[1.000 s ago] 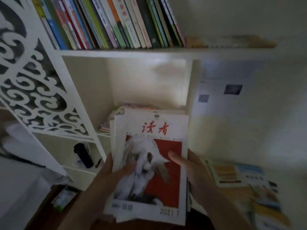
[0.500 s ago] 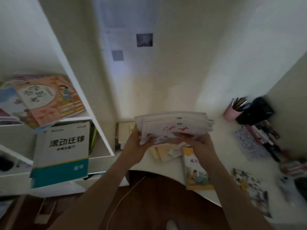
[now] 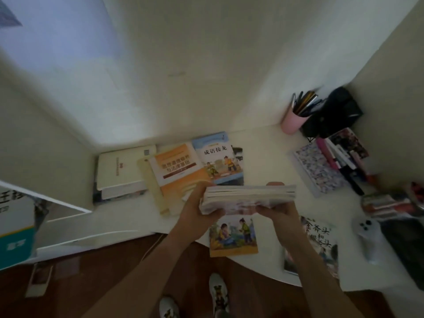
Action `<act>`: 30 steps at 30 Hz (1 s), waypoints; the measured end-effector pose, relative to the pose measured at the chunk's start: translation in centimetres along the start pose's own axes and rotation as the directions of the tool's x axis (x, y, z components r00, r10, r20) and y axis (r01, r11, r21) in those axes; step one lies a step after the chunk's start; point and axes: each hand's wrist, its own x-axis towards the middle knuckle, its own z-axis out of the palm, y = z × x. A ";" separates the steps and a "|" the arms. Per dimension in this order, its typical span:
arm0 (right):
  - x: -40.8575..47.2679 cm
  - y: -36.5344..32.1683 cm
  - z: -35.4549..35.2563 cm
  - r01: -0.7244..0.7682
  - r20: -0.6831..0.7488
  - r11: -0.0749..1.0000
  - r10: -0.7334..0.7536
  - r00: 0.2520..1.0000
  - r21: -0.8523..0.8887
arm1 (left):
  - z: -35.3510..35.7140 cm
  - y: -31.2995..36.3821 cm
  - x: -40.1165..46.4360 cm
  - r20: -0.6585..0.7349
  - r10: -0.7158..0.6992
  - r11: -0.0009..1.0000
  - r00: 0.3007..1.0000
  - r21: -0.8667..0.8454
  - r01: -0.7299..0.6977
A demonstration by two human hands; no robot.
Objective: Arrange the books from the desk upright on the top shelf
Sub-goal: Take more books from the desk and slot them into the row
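A stack of thin magazines lies flat just above the white desk. My left hand grips its left end and my right hand grips its right end from below. On the desk lie an orange book, a blue picture book, a thick white book, a yellow-edged picture book under the stack, and another picture book at the right. The top shelf is out of view.
A pink pen cup and a black object stand at the desk's back right corner. A patterned notebook, pens and a white controller lie at the right. A shelf unit's edge shows at the left.
The view has swung from the shelf down to the desk. Both hands have carried the magazine stack lower and turned it flat over the desk's books.
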 end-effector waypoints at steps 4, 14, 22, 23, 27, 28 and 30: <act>0.6 0.2 -0.7 -0.019 -0.014 0.997 0.020 1.000 0.069 | 1.3 1.8 1.4 -0.058 0.091 0.994 0.994 -0.051 -0.094; 2.3 4.0 -0.3 -0.060 -0.045 0.995 0.064 0.997 0.082 | 2.4 -1.9 0.9 -0.137 -0.022 0.995 0.990 -0.104 0.008; 4.0 5.9 0.3 -0.135 -0.116 0.990 0.139 0.984 0.038 | 3.3 -5.8 1.2 -0.218 -0.122 0.989 0.968 -0.106 0.101; 4.2 5.8 0.3 -0.122 -0.099 0.992 0.125 0.987 0.037 | 3.4 -5.8 1.3 -0.225 -0.124 0.988 0.967 -0.120 0.098; 4.8 5.8 -0.1 -0.082 -0.058 0.996 0.084 0.995 0.031 | 3.6 -6.2 1.3 -0.262 -0.101 0.990 0.960 -0.118 0.072; 4.8 5.7 0.0 -0.077 -0.052 0.996 0.079 0.996 0.038 | 3.6 -6.1 1.4 -0.262 -0.095 0.993 0.960 -0.098 0.071; 5.2 5.1 0.2 -0.078 -0.082 0.996 0.080 0.993 0.031 | 3.8 -5.2 1.4 -0.259 -0.081 0.995 0.962 -0.085 0.060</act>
